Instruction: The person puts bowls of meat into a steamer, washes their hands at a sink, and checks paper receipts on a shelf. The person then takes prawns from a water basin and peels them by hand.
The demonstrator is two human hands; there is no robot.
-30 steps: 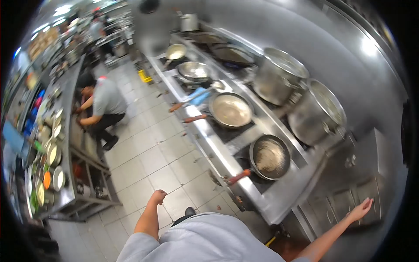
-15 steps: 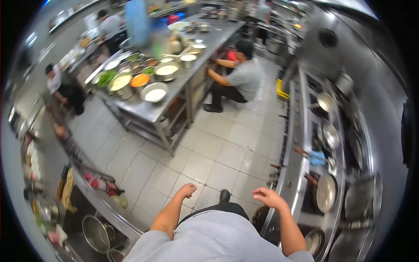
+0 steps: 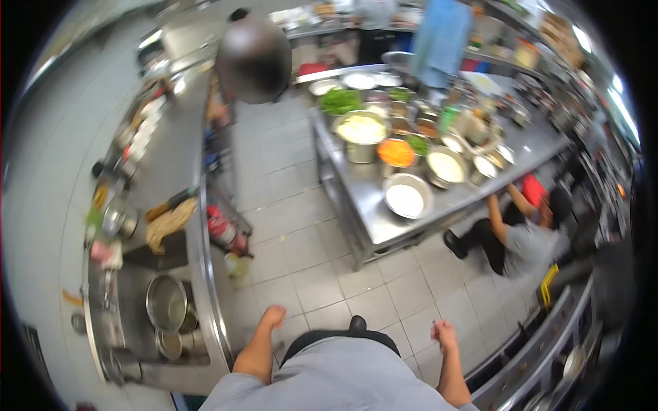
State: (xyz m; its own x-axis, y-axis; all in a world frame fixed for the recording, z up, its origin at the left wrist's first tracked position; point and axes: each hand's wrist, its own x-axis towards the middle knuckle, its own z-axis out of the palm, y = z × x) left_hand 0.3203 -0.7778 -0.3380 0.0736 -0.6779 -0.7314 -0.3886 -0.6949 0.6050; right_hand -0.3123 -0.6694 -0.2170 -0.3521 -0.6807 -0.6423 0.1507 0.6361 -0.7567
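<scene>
My left hand [image 3: 275, 316] hangs in front of me over the tiled floor, its fingers curled in, with nothing visible in it. It is nearest to the rim of the steel sink counter [image 3: 210, 288]. On the other side, my right hand [image 3: 445, 333] is also held over the floor with its fingers bent inward; I see no object in it, though motion softens the detail. Neither hand touches anything. Ahead stands a steel table [image 3: 373, 222] bearing a bowl of white food [image 3: 406, 199], a container of orange food [image 3: 396, 153] and leafy greens [image 3: 340, 101].
At left, a sink [image 3: 127, 301] holds a large steel pot [image 3: 168, 303], with a cloth [image 3: 168, 222] on its edge. A person [image 3: 524, 240] crouches by the table's right side. A stove [image 3: 541, 370] runs along the lower right. Another person [image 3: 375, 31] stands at the back.
My view has swung left: the table and crouching person now appear farther right, and more of the sink shows. My right hand's fingers have gone from stretched out to bent.
</scene>
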